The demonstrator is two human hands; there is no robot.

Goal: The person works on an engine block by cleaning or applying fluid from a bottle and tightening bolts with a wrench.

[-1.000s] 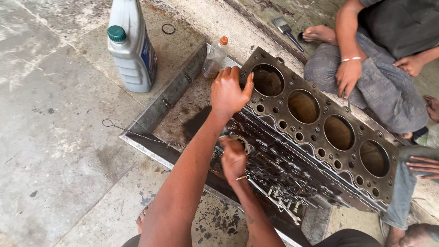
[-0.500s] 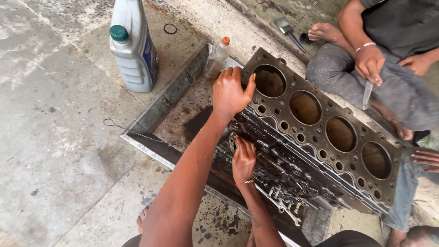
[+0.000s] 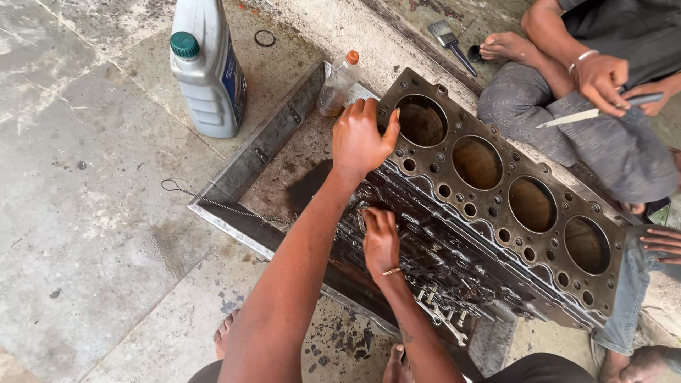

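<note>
A dark, oily four-cylinder engine block point(image 3: 505, 183) lies on its side in a shallow metal tray point(image 3: 248, 163) on the concrete floor. My left hand point(image 3: 362, 138) grips the block's near end corner, fingers curled over the edge beside the first bore. My right hand point(image 3: 381, 241), with a thin bracelet on the wrist, presses its fingertips against the block's ribbed side face. Whether the fingers pinch anything is hidden.
A grey oil jug point(image 3: 209, 78) with a green cap and a small bottle point(image 3: 337, 85) stand left of the block. A seated person's hand point(image 3: 599, 78) holds a thin blade point(image 3: 574, 117). A brush point(image 3: 447, 39) lies behind. Another hand point(image 3: 663, 245) rests at right.
The seated person's hand lifted off the block with the blade, back over their lap. My right hand slid slightly right along the block's side. My left hand stayed on the corner.
</note>
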